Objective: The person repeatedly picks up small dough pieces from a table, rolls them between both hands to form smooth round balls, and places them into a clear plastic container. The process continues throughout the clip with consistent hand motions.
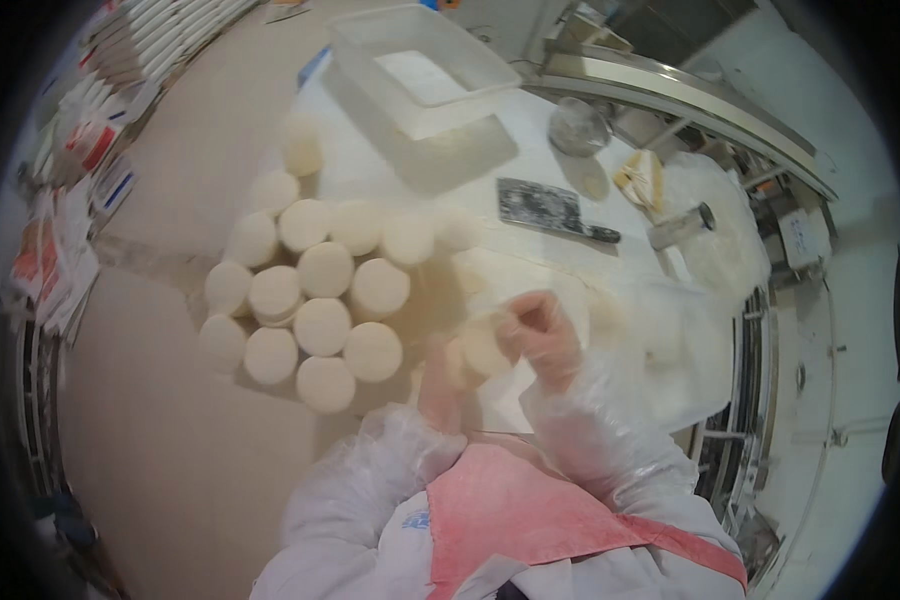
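Note:
A pale dough round (485, 352) lies between my two hands, just in front of the pink apron. Motion smears my left hand (440, 378) at its left side, so the finger shape is unclear. The fingers of my right hand (540, 335) are curled in, with thumb and fingertips at the round's right edge. Several stacks of round white dough wrappers (323, 327) stand together to the left of my hands. A dough-coloured strip (530, 270), blurred, stretches over the white board beyond my right hand.
A floury cleaver (540, 205) lies on the white board (360, 165). Behind it are an empty translucent tub (410, 115) and a clear round container (578, 128). Clear plastic sheeting (710, 215) sits at the right. Packages (55, 255) line the far left.

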Action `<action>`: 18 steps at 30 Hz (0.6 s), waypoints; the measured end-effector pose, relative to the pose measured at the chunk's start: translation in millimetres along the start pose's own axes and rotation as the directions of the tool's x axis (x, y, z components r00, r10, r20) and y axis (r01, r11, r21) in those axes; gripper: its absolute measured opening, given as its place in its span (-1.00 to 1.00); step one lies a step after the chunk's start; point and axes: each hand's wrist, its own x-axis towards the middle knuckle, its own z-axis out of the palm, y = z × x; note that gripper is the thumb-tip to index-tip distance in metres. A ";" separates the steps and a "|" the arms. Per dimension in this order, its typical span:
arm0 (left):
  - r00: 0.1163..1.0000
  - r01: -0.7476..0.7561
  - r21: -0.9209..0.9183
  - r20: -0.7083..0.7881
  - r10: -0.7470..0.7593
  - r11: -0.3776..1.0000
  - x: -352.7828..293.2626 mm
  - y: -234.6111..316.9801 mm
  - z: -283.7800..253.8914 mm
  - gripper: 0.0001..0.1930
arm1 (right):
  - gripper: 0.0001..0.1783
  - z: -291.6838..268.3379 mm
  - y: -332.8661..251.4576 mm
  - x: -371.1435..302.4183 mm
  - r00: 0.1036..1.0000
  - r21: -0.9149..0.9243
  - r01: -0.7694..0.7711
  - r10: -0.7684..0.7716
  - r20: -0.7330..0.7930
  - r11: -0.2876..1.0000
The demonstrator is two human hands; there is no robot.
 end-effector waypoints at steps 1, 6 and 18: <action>0.999 -0.034 -0.050 0.024 0.035 0.998 1.7 -0.5 13.8 -0.36 | -0.61 -9.7 -3.9 -12.5 1.000 -0.153 -0.007 0.010 0.020 0.988; 0.980 -0.081 0.197 0.195 0.042 0.977 11.3 -14.1 75.6 -0.67 | -0.37 -60.8 -14.9 -38.8 0.935 -0.245 0.317 -0.346 -0.082 0.916; 0.850 -0.498 0.774 0.346 0.397 0.391 18.6 -172.8 179.2 -0.39 | -0.15 -344.2 -33.6 -89.5 0.964 0.139 -0.127 0.155 -0.216 0.982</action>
